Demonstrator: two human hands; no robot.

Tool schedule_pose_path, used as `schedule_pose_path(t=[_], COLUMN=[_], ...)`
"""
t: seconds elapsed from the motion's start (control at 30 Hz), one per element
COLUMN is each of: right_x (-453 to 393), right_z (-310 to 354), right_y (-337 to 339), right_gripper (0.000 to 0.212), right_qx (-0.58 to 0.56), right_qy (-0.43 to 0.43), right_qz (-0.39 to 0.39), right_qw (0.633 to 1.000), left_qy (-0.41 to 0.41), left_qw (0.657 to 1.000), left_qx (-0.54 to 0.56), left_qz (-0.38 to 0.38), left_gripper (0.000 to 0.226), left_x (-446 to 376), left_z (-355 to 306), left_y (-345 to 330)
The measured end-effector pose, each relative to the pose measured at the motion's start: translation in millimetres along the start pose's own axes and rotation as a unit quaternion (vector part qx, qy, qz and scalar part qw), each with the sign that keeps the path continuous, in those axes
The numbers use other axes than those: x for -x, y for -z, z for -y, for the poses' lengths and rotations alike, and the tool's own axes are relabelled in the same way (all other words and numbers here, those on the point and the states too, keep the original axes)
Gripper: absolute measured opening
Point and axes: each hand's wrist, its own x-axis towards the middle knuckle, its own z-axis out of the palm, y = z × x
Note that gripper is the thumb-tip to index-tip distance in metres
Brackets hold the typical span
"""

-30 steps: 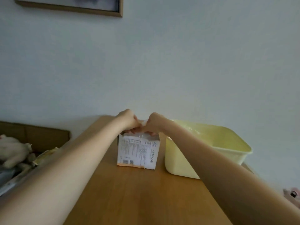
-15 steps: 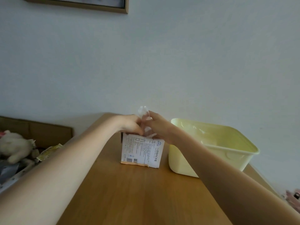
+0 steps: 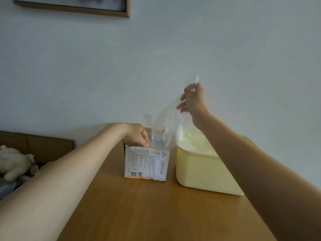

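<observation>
A plain pale wall (image 3: 191, 49) fills most of the view, with a wood-framed picture (image 3: 73, 7) at eleven o'clock. The wooden bench (image 3: 156, 214) lies at six o'clock and a brown panel (image 3: 43, 145) at nine, in soft, even light.

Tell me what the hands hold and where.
Right hand pinches the clear glove by its upper end; left hand grips the glove box at its open top.

right hand (image 3: 192, 100) pinches clear glove (image 3: 166, 126) above box (image 3: 146, 163); left hand (image 3: 136, 135) holds box top.
</observation>
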Motion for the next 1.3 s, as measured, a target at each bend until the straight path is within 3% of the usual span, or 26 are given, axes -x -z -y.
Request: schedule_pose_path(t=[0.1, 0.17, 0.2, 0.27, 0.3, 0.37, 0.43, 0.5, 0.57, 0.67, 0.73, 0.83, 0.87, 0.93, 1.0, 1.07, 1.2, 1.3], right_x=[-1, 3, 5, 8, 9, 10, 11, 11, 12, 13, 13, 12, 12, 12, 8, 3, -2, 6], right_z=[10, 13, 13, 14, 14, 15, 18, 20, 19, 6, -1, -4, -5, -10, -17, -26, -54, -72], right_y=[13, 17, 18, 19, 19, 21, 29, 42, 56, 71, 73, 69, 66, 60, 60, 72, 111, 134], right_gripper=[0.021, 0.014, 0.013, 0.015, 0.015, 0.01, 0.014, 0.038, 0.043, 0.018, 0.004, 0.014, 0.02, 0.027, 0.025, 0.02, 0.023, 0.028], right_qx=[0.039, 0.062, 0.068, 0.071, 0.067, 0.045, 0.022, 0.014, 0.027, 0.034, -0.009, -0.098, -0.076, 0.076, 0.214, 0.246, 0.366, 0.481], right_qy=[0.058, 0.08, 0.085, 0.092, 0.091, 0.075, 0.025, -0.041, -0.094, -0.181, -0.231, -0.208, -0.173, -0.083, 0.002, 0.03, -0.01, -0.108], right_qz=[0.042, 0.097, 0.12, 0.145, 0.149, 0.147, 0.152, 0.173, 0.22, 0.271, 0.237, 0.122, 0.093, 0.032, -0.025, -0.056, -0.076, -0.013], right_qw=[0.997, 0.99, 0.987, 0.983, 0.982, 0.985, 0.988, 0.984, 0.971, 0.945, 0.944, 0.965, 0.978, 0.993, 0.976, 0.967, 0.927, 0.87], left_qy=[-0.02, -0.057, -0.079, -0.121, -0.142, -0.19, -0.214, -0.212, -0.202, -0.174, -0.16, -0.146, -0.143, -0.146, -0.137, -0.111, -0.025, 0.024], left_qw=[0.989, 0.939, 0.897, 0.838, 0.839, 0.859, 0.864, 0.859, 0.853, 0.837, 0.833, 0.846, 0.846, 0.832, 0.826, 0.837, 0.873, 0.841], left_qx=[0.11, 0.266, 0.37, 0.504, 0.51, 0.471, 0.453, 0.459, 0.466, 0.477, 0.46, 0.372, 0.346, 0.343, 0.348, 0.327, 0.212, 0.183], left_qz=[-0.095, -0.212, -0.229, -0.169, -0.124, -0.058, -0.048, -0.086, -0.124, -0.204, -0.261, -0.354, -0.38, -0.41, -0.422, -0.425, -0.438, -0.508], left_gripper=[0.009, 0.008, 0.008, 0.033, 0.048, 0.061, 0.052, 0.04, 0.025, 0.02, 0.022, 0.03, 0.033, 0.033, 0.033, 0.031, 0.026, 0.02], left_x=[-2, -1, 3, 11, 13, 18, 19, 17, 14, 11, 8, -2, -5, -9, -10, -13, -18, -18], left_z=[-7, -16, -24, -43, -51, -67, -77, -81, -82, -88, -91, -97, -99, -105, -105, -97, -67, -70], left_y=[9, 15, 18, 22, 21, 14, 5, 1, -1, 1, 1, -6, -10, -16, -18, -16, -10, -5])
